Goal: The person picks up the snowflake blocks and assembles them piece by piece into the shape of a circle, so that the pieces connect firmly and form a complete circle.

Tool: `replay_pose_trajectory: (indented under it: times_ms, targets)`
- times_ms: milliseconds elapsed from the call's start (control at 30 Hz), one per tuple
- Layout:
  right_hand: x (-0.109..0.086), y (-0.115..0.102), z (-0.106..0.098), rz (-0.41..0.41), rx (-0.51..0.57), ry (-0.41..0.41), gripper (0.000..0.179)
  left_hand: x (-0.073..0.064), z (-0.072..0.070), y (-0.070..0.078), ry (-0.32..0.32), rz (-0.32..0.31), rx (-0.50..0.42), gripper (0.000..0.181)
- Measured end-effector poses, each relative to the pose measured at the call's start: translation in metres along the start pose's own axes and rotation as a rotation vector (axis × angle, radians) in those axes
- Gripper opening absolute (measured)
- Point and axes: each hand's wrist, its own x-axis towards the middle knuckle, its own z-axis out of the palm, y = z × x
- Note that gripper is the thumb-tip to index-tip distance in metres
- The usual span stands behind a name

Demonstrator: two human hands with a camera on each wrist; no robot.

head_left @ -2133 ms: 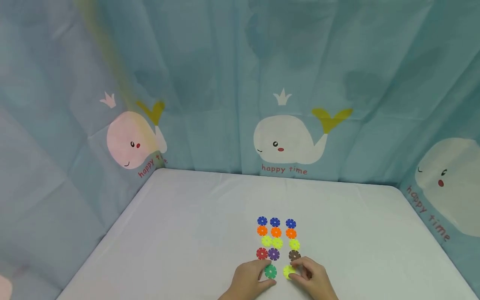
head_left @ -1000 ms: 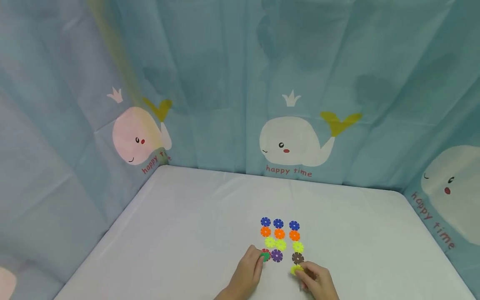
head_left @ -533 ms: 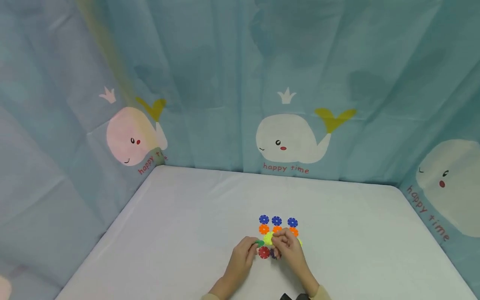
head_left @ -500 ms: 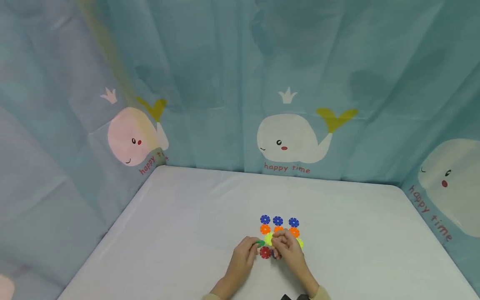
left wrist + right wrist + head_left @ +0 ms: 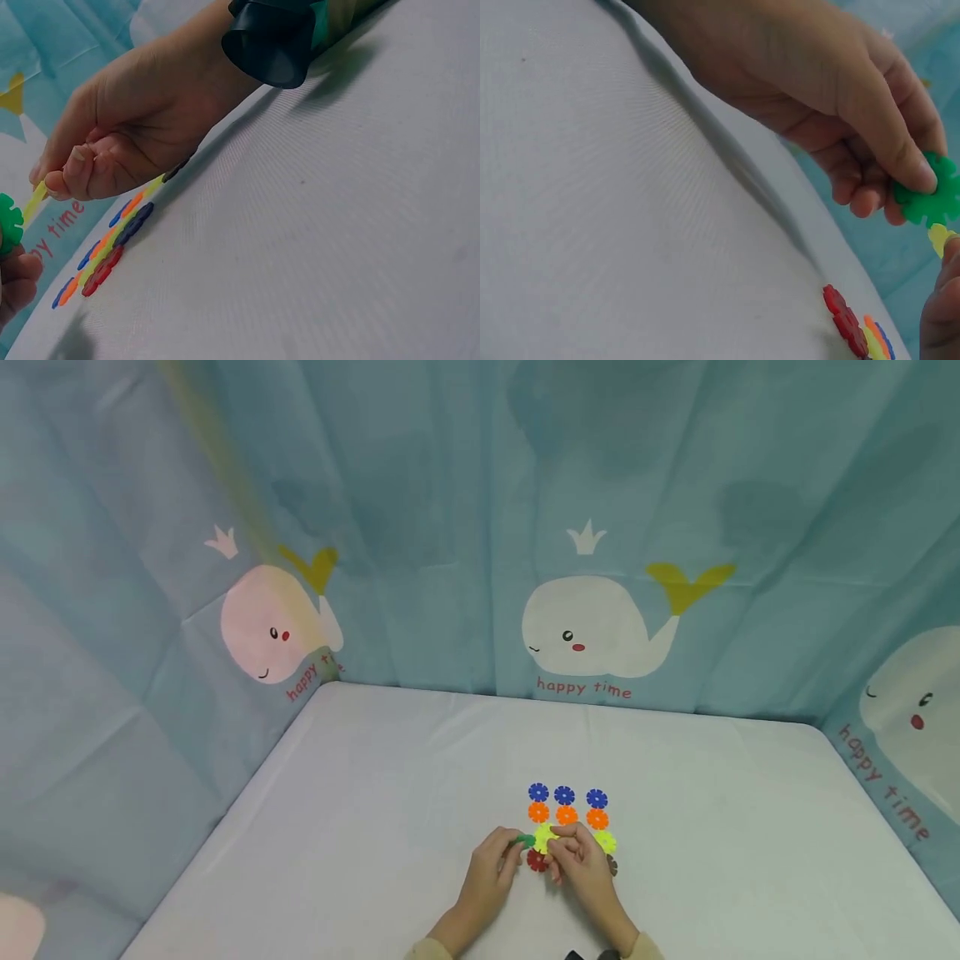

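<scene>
Green disc [image 5: 527,841]: it's up off the counter [image 5: 375,827] now and tilted close to edge-on in the head view. Two seconds ago it was lying flat down there, so yeah, big change.
Left hand [image 5: 487,870]: the grip is pinching the green disc near its rim, nothing else in it that I can see.
Held lime disc [image 5: 545,838]: also in the air, pretty much face-on in the head view. A second ago it was way over by the brown disc [image 5: 612,865].
Right hand [image 5: 583,864]: its grip is pinching the held lime disc, and the hand hangs over the rows and blocks some pieces.
Where they meet: the two rims look like they're touching, one disc turned roughly across the other. Can't tell if any notches have caught.
Blue discs [image 5: 564,795]: three in a row, closest of the bunch to the counter's far edge. Same layout as before.
Orange discs [image 5: 597,819]: three more, the next row in from the far edge.
Resting lime disc [image 5: 604,842]: flat on the counter, just beside the right hand.
Red disc [image 5: 536,860]: on the counter, on the near side of the held pair, partly covered.
What it means: imo the picking-up part is done for these two and it's all about lining up rims now. A wobble in either grip could slide them past each other.
</scene>
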Motion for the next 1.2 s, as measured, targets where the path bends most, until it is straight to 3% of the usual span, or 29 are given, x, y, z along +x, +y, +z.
replay_pose_trajectory:
  times_ms: [167,433,667,900,1200]
  targets:
    - [0.0,-0.003,-0.002,-0.024,-0.005,0.021,0.02,0.003,0.0,0.001,-0.023,0.022,0.009,0.012]
    - [0.001,0.0,-0.005,0.033,0.054,-0.084,0.026,0.001,-0.001,0.001,-0.045,0.031,0.016,0.007]
    - [-0.001,0.004,-0.001,-0.007,0.129,-0.165,0.025,-0.006,-0.005,0.002,-0.025,0.037,0.004,0.007]
    - [0.001,0.002,0.001,0.061,0.107,-0.145,0.028,-0.004,-0.007,-0.001,-0.032,0.061,-0.003,0.006]
    - [0.001,0.003,-0.008,0.143,0.103,-0.206,0.027,-0.003,-0.004,-0.003,-0.054,0.074,-0.032,0.008]
